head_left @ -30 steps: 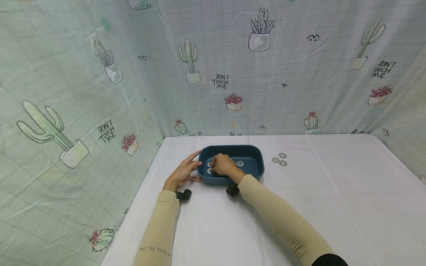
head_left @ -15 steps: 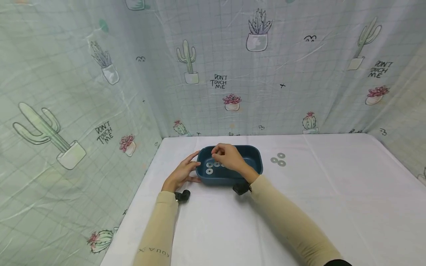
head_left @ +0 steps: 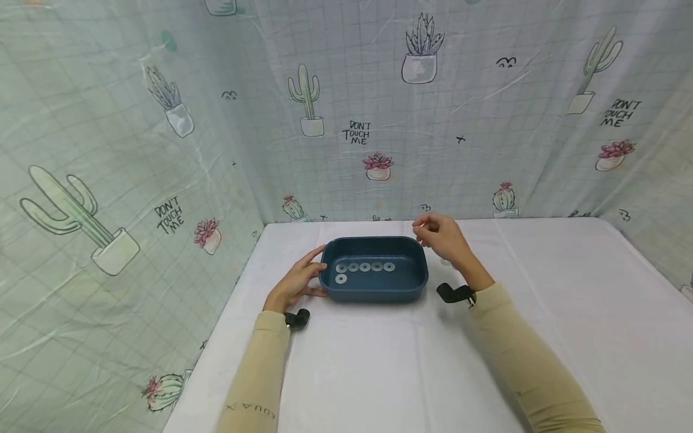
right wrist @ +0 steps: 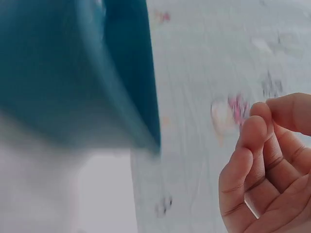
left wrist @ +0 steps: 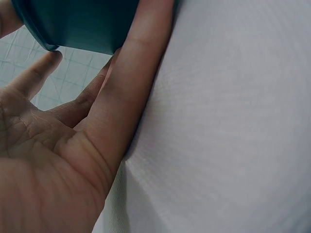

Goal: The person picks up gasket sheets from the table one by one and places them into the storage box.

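Observation:
A dark blue rectangular tray [head_left: 373,295] stands on the table in the head view. Inside it lie several flat grey washers [head_left: 338,279], most in a row and one in front of the row's left end. My left hand [head_left: 295,282] holds the tray's left end, fingers spread against its wall; the left wrist view shows them close up. Beyond the tray's right end my right hand [head_left: 446,240] is raised, its fingers [right wrist: 255,131] loosely curled with nothing visible between them. Below it, part of a washer [head_left: 445,261] shows on the table; the hand and wrist hide that spot.
A white cloth covers the table [head_left: 352,361]. A curtain [head_left: 460,180] printed with cacti hangs behind the table and along its left side. Black wrist cameras sit on both wrists.
My right hand has lifted from among the washers in the tray and moved right, past the tray's end, over the washers on the table. The left hand and tray stay put.

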`<action>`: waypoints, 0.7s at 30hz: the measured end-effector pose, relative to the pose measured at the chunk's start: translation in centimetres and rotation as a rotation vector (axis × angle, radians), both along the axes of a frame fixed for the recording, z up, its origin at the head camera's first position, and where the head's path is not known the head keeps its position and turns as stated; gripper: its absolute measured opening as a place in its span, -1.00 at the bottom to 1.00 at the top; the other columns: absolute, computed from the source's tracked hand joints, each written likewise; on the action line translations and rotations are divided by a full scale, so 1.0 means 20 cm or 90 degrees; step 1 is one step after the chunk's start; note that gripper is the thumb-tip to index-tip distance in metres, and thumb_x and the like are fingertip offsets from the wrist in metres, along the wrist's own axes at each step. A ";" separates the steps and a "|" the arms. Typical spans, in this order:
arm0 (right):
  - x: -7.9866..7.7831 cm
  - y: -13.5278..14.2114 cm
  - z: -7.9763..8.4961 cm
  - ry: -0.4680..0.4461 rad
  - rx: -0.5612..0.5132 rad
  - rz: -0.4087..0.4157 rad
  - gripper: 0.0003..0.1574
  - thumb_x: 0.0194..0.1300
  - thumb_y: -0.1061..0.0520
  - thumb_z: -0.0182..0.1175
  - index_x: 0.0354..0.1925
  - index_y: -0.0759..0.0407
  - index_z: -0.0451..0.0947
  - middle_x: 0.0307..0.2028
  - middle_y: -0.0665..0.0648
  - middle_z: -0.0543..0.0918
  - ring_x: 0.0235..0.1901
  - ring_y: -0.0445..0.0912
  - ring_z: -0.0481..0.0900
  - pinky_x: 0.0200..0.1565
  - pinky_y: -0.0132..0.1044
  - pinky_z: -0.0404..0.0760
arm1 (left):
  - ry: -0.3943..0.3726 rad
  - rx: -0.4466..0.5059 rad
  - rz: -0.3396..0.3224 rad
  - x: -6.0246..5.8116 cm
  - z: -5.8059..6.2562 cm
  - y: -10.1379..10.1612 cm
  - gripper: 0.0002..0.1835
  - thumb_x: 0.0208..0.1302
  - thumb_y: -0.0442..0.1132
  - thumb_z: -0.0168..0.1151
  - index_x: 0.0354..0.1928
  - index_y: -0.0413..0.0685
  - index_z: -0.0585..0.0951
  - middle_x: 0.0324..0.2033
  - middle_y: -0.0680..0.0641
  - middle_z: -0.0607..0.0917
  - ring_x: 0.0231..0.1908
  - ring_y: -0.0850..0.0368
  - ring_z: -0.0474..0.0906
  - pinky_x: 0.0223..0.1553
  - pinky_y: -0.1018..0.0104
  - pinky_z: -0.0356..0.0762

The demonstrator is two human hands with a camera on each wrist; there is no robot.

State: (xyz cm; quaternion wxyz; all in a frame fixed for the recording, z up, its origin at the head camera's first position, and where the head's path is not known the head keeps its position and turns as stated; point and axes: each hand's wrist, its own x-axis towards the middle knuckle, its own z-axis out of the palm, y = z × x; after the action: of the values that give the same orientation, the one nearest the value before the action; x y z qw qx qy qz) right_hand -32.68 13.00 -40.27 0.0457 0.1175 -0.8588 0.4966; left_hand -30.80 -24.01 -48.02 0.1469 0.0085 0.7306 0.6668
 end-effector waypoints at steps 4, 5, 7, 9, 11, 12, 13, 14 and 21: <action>-0.02 0.14 -0.05 -0.028 0.023 -0.031 -0.69 0.53 0.02 0.14 0.06 0.18 0.59 -0.19 0.32 0.69 -0.23 0.17 0.63 -0.25 -0.27 0.66 | -0.001 -0.001 -0.001 0.00 0.00 -0.01 -0.35 0.50 -0.16 0.12 0.53 0.51 0.26 0.32 -0.30 0.46 0.34 -0.24 0.47 -0.11 -0.18 0.76; -0.03 0.17 -0.06 -0.035 0.027 -0.036 -0.70 0.53 0.02 0.14 0.05 0.17 0.59 -0.19 0.33 0.69 -0.22 0.19 0.63 -0.24 -0.25 0.67 | 0.000 -0.002 0.000 0.00 0.01 -0.01 -0.35 0.50 -0.16 0.12 0.53 0.51 0.26 0.33 -0.30 0.46 0.35 -0.24 0.46 -0.11 -0.18 0.76; -0.04 0.21 -0.09 -0.045 0.039 -0.041 -0.68 0.53 0.03 0.13 0.06 0.20 0.58 -0.18 0.33 0.68 -0.21 0.20 0.63 -0.22 -0.20 0.67 | 0.000 -0.003 -0.001 0.00 0.01 -0.01 -0.35 0.50 -0.16 0.11 0.54 0.51 0.25 0.34 -0.30 0.46 0.36 -0.24 0.45 -0.11 -0.18 0.76; -0.05 0.25 -0.12 -0.051 0.061 -0.046 -0.68 0.52 0.03 0.13 0.06 0.20 0.57 -0.19 0.32 0.69 -0.22 0.18 0.63 -0.23 -0.19 0.66 | 0.001 -0.002 -0.001 0.00 0.01 -0.02 -0.35 0.50 -0.16 0.11 0.54 0.51 0.25 0.34 -0.30 0.45 0.36 -0.24 0.45 -0.11 -0.19 0.76; -0.06 0.28 -0.14 -0.049 0.089 -0.040 -0.68 0.52 0.05 0.14 0.07 0.23 0.56 -0.22 0.31 0.70 -0.23 0.17 0.65 -0.25 -0.22 0.63 | 0.000 -0.003 0.002 0.01 0.02 -0.02 -0.35 0.50 -0.16 0.11 0.53 0.53 0.25 0.34 -0.29 0.46 0.36 -0.24 0.45 -0.11 -0.19 0.76; -0.06 0.30 -0.15 -0.046 0.107 -0.038 -0.68 0.51 0.06 0.14 0.06 0.25 0.56 -0.23 0.30 0.70 -0.25 0.15 0.66 -0.28 -0.25 0.60 | 0.000 -0.001 0.003 0.01 0.02 -0.02 -0.35 0.50 -0.17 0.11 0.53 0.52 0.26 0.34 -0.29 0.46 0.35 -0.24 0.45 -0.11 -0.19 0.76; -0.07 0.31 -0.16 -0.044 0.126 -0.038 -0.68 0.50 0.06 0.15 0.05 0.25 0.56 -0.25 0.29 0.70 -0.27 0.14 0.66 -0.31 -0.28 0.57 | 0.000 -0.002 0.004 0.01 0.03 -0.02 -0.35 0.50 -0.17 0.11 0.53 0.53 0.26 0.33 -0.29 0.47 0.35 -0.23 0.46 -0.11 -0.19 0.76; -0.07 0.33 -0.17 -0.042 0.144 -0.035 -0.68 0.49 0.07 0.16 0.05 0.26 0.56 -0.27 0.29 0.70 -0.29 0.13 0.66 -0.33 -0.28 0.54 | 0.001 -0.001 0.005 0.01 0.03 -0.02 -0.35 0.50 -0.17 0.11 0.53 0.52 0.26 0.33 -0.29 0.47 0.34 -0.23 0.47 -0.11 -0.19 0.76; -0.06 0.44 -0.22 -0.107 0.262 -0.029 -0.65 0.46 0.06 0.16 0.03 0.30 0.56 -0.30 0.23 0.62 -0.38 -0.01 0.53 -0.40 -0.29 0.46 | 0.004 0.003 -0.001 0.02 0.02 0.00 -0.36 0.51 -0.17 0.10 0.53 0.50 0.27 0.30 -0.31 0.48 0.33 -0.21 0.48 -0.11 -0.19 0.76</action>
State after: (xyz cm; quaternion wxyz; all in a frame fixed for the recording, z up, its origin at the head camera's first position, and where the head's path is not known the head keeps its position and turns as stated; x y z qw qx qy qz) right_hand -33.90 21.82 -44.73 -0.0396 0.0631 -0.9451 0.3181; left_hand -30.39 -24.02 -47.67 0.1450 0.0112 0.7297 0.6681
